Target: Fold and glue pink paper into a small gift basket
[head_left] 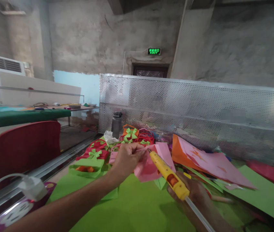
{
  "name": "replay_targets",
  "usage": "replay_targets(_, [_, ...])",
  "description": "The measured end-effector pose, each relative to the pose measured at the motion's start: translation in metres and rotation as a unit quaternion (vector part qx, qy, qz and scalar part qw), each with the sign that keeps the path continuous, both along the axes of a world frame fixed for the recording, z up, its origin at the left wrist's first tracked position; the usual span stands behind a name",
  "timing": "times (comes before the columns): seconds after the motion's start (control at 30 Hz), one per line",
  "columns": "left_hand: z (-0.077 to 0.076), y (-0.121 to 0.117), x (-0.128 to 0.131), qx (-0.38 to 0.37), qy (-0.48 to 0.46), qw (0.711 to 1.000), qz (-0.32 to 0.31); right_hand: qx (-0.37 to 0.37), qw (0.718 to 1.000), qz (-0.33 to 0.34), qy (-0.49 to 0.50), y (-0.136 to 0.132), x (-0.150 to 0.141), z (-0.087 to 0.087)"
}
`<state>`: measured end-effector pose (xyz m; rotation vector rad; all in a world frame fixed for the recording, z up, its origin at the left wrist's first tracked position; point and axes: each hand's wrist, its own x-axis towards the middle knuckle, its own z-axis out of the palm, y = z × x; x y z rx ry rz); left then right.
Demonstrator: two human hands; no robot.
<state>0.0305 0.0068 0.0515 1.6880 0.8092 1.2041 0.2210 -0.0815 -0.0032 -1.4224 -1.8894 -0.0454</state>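
Observation:
My right hand point(191, 190) is wrapped round a yellow hot glue gun point(166, 169), with a clear glue stick point(198, 212) jutting from its back end. The gun's tip points up and left at the top edge of a pink paper piece point(148, 166). My left hand point(128, 158) pinches that pink paper near the tip, fingers closed. Whether the tip touches the paper, I cannot tell. Left of my left hand lie a green paper bag point(87, 169) with an orange piece inside and a red paper bag point(93, 153) with a green bow.
Behind my hands stand an orange bag with a green bow point(130, 132) and a grey bottle point(116, 124). Pink and orange sheets point(204, 161) lie at right, beside a large green sheet point(265, 190). A power strip point(18, 211) sits front left. A perforated metal panel point(187, 106) bounds the back.

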Motion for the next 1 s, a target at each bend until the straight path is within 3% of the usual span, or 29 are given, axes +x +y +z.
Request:
replay_targets(0.33, [-0.001,0.0009,-0.0015,0.006,0.002,1.0,0.001,-0.012,1.0,-0.004,-0.028,-0.0021,-0.0013,0.0027])
replay_targets(0.77, [-0.0021,0.0022,0.0008,-0.004,-0.004,1.0,-0.008,0.016,1.0,-0.023,0.014,-0.0003,-0.0054,-0.0019])
replay_targets(1.0, [-0.0071,0.0042,0.0023,-0.004,0.001,1.0,0.0,0.026,0.999,0.009,0.019,0.0021,0.0009,-0.0045])
